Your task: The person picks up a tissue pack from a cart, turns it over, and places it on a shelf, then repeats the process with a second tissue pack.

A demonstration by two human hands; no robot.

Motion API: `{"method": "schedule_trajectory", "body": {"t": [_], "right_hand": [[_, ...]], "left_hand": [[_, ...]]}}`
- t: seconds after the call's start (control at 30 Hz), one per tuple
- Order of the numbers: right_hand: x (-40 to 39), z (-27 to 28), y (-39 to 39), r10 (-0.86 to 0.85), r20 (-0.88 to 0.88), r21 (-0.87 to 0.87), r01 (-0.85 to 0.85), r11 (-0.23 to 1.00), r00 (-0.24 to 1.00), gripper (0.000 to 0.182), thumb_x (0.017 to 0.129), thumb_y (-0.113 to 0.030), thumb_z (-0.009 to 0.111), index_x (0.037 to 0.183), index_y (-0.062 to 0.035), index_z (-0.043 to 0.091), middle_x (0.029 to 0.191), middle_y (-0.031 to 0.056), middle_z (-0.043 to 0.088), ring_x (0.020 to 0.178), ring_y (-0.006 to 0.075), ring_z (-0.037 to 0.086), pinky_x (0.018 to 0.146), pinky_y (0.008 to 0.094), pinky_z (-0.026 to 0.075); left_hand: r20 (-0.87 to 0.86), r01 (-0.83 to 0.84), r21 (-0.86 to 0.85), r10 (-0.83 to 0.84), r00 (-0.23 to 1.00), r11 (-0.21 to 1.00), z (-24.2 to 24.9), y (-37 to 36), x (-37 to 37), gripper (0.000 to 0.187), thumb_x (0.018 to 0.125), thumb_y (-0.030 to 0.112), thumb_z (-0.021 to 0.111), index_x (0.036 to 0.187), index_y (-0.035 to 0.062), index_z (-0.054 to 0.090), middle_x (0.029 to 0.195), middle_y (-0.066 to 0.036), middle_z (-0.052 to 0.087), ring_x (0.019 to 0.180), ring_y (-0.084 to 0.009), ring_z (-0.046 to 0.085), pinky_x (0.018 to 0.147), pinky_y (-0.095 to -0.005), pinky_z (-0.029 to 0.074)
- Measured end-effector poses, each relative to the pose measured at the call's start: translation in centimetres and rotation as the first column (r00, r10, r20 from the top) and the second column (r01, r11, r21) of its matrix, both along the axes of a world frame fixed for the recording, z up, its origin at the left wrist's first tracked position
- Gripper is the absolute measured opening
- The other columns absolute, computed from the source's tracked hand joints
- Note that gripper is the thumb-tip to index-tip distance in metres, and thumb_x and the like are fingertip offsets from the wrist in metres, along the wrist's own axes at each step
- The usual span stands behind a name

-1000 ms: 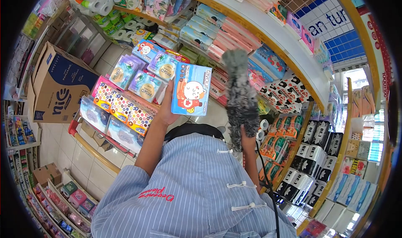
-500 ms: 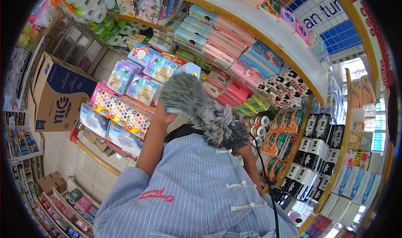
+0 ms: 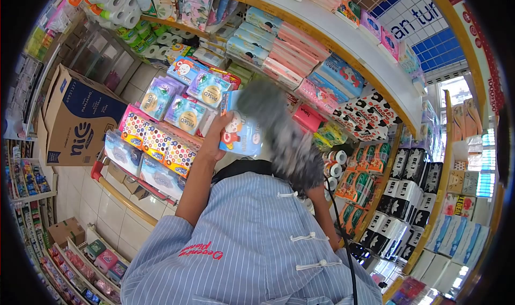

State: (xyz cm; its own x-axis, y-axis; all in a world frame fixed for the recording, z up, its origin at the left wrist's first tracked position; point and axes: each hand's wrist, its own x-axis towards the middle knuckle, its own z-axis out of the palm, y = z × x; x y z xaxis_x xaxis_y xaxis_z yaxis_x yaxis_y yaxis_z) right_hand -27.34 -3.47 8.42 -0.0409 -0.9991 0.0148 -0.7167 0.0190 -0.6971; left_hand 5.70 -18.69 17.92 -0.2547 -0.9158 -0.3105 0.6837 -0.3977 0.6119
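Observation:
My left hand (image 3: 221,136) grips the edge of a light blue tissue pack (image 3: 241,130) with a cartoon figure, its printed face turned up at me. A fluffy grey duster (image 3: 284,136), blurred by motion, crosses just right of the pack and covers part of it. My right forearm (image 3: 322,211) leads up to the duster's lower end; the fluff hides the fingers closed there. Just left of my left hand, Paseo tissue packs (image 3: 185,114) and dotted Nice packs (image 3: 155,141) are piled on a cart (image 3: 129,203) with a yellow handle.
Shelves (image 3: 322,34) ahead and to the right hold pink, blue and black-and-white tissue packs. A large cardboard box (image 3: 80,117) stands left of the cart on the tiled floor (image 3: 107,208). A black cable (image 3: 343,235) hangs along my right side.
The light blue pack has turned and shows more of its printed face. The duster's far end has swung to the right, uncovering my left hand and much of the pack.

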Motion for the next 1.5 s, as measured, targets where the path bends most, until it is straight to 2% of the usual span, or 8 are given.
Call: {"method": "schedule_trajectory", "body": {"t": [0.13,0.43,0.63,0.8,1.0,1.23,1.37,1.5], "right_hand": [[4.9,8.4,-2.6,-0.593,0.286,0.309,0.513,0.800,0.753,0.057,0.091,-0.032,0.067,0.132,0.0027,0.048,0.129,0.0145,0.057,0.118,0.0271,0.054,0.101,0.0371,0.039],[0.8,2.8,-0.8,0.068,0.213,0.019,-0.073,0.997,0.975,0.033,0.077,-0.015,0.078,0.103,0.0013,0.064,0.100,0.0131,0.070,0.097,0.0257,0.066,0.088,0.0365,0.049],[3.1,6.9,-2.6,-0.385,0.394,0.259,0.301,0.918,0.835,0.040,0.085,-0.022,0.074,0.112,0.0045,0.060,0.110,0.0130,0.068,0.104,0.0232,0.063,0.093,0.0347,0.046],[0.5,3.8,-0.3,0.209,0.126,-0.163,-0.187,0.969,0.970,0.043,0.073,-0.015,0.080,0.106,0.0044,0.061,0.098,0.0133,0.069,0.094,0.0236,0.066,0.084,0.0353,0.050],[0.9,1.8,-2.7,-0.350,0.268,0.124,0.328,0.937,0.898,0.039,0.083,-0.024,0.075,0.108,0.0041,0.063,0.105,0.0134,0.069,0.096,0.0241,0.065,0.087,0.0355,0.048],[1.6,2.1,-0.6,-0.296,0.179,-0.078,0.313,0.946,0.938,0.044,0.080,-0.022,0.075,0.114,0.0018,0.060,0.108,0.0136,0.067,0.099,0.0215,0.063,0.090,0.0339,0.047],[2.3,3.8,-1.0,0.077,0.212,-0.160,-0.043,0.986,0.974,0.038,0.067,-0.021,0.075,0.097,0.0002,0.068,0.092,0.0141,0.070,0.084,0.0309,0.068,0.078,0.0385,0.052],[1.5,1.5,-2.2,0.097,0.277,-0.162,-0.053,0.985,0.956,0.026,0.071,-0.017,0.073,0.091,0.0004,0.069,0.089,0.0131,0.071,0.084,0.0262,0.070,0.075,0.0346,0.052]], "left_hand": [[0.487,0.020,-0.432,0.215,0.847,0.901,0.1,-0.7,-0.3,0.058,0.080,0.011,0.073,0.129,0.0022,0.044,0.118,-0.012,0.060,0.105,-0.0234,0.063,0.091,-0.0326,0.051],[0.554,0.522,-0.726,0.830,0.058,0.448,-2.3,-2.0,0.9,0.052,0.069,0.005,0.071,0.119,0.0036,0.054,0.122,-0.016,0.057,0.110,-0.0357,0.053,0.098,-0.0452,0.039],[0.677,0.178,-0.735,0.703,0.215,0.654,-0.3,-1.3,0.5,0.061,0.065,0.001,0.072,0.123,0.0027,0.052,0.117,-0.014,0.057,0.113,-0.0303,0.054,0.099,-0.0384,0.040],[0.603,0.239,-0.793,0.780,0.170,0.561,-0.8,-1.6,0.7,0.061,0.063,0.000,0.070,0.121,0.0030,0.053,0.116,-0.016,0.058,0.107,-0.0360,0.053,0.096,-0.0423,0.040],[0.718,0.032,-0.643,0.588,0.372,0.765,-0.2,-0.8,0.1,0.055,0.075,0.005,0.073,0.123,0.0013,0.049,0.118,-0.013,0.059,0.106,-0.0282,0.058,0.094,-0.0392,0.045],[0.076,-0.305,0.158,0.296,0.952,0.939,-0.8,-1.7,-0.1,0.042,0.095,0.027,0.060,0.128,0.0038,0.049,0.118,-0.010,0.062,0.107,-0.0224,0.061,0.094,-0.0347,0.048],[-0.440,-0.128,0.047,0.135,0.888,0.991,-4.3,-0.3,-0.4,0.043,0.099,0.035,0.050,0.133,0.0081,0.047,0.130,-0.006,0.057,0.117,-0.0207,0.057,0.099,-0.0405,0.047],[-0.397,-0.045,0.177,0.113,0.911,0.983,-5.2,-0.4,-1.1,0.041,0.100,0.035,0.049,0.132,0.0094,0.049,0.128,-0.007,0.057,0.115,-0.0223,0.058,0.099,-0.0446,0.048]]}}
